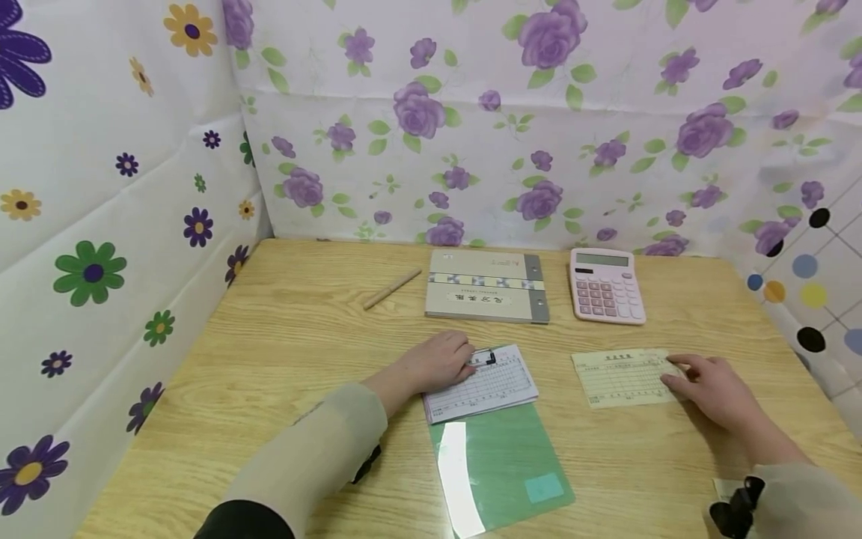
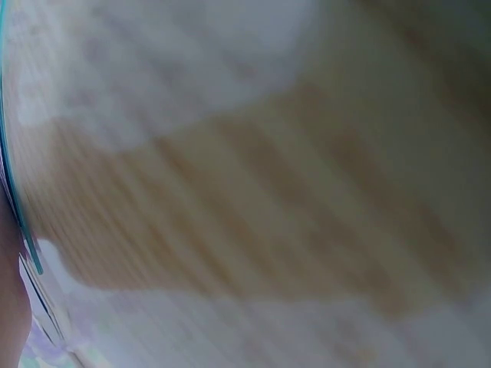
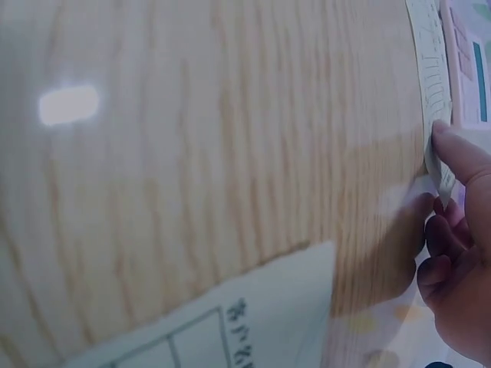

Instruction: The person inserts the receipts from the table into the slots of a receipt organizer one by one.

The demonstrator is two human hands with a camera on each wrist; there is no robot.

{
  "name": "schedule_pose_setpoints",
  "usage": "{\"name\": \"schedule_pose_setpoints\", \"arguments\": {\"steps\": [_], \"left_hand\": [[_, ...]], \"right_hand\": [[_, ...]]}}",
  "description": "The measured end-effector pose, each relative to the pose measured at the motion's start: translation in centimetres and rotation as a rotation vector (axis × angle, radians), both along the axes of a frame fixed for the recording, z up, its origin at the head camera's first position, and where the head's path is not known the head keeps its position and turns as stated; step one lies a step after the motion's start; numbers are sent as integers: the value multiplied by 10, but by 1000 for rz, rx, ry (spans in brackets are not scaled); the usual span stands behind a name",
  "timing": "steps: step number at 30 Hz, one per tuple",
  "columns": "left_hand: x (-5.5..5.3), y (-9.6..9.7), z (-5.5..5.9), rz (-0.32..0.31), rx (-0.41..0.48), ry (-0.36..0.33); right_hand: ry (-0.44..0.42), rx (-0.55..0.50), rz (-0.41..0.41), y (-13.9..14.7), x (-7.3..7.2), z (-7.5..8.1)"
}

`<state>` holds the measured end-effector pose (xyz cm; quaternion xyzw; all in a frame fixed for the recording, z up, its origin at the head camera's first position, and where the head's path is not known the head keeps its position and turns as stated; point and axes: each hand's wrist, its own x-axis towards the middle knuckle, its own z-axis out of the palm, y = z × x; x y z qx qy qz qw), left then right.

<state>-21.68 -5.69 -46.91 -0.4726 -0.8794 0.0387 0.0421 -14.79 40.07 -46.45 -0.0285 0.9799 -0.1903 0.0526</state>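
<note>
On the table lies a green clipboard (image 1: 501,457) with white printed forms (image 1: 498,385) under its clip (image 1: 490,358). My left hand (image 1: 441,363) grips the clipboard's top left by the clip, fingers curled over the forms. At the left edge of the left wrist view, the green board's edge (image 2: 11,165) shows beside part of that hand (image 2: 11,299). My right hand (image 1: 714,389) pinches the right end of a pale yellow printed slip (image 1: 622,378) between thumb and finger. In the right wrist view the slip's end (image 3: 437,153) bends slightly up within the pinch.
Behind the clipboard lie a grey account book (image 1: 481,299) and a brown pen (image 1: 393,289). A pink calculator (image 1: 607,296) stands to the right of the book. Another paper slip (image 3: 288,303) lies near my right wrist. Flowered cloth (image 1: 417,172) hangs behind the table.
</note>
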Motion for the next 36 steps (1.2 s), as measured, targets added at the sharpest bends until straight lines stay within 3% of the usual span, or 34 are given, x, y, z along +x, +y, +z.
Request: {"name": "schedule_pose_setpoints", "arguments": {"steps": [12, 27, 36], "left_hand": [[2, 0, 2, 7, -4, 3], [0, -1, 1, 17, -15, -6], [1, 0, 2, 15, -28, -6]], "right_hand": [[-45, -22, -4, -5, -5, 2], [-26, 0, 24, -8, -6, 3], [-117, -109, -62, -13, -4, 8]]}}
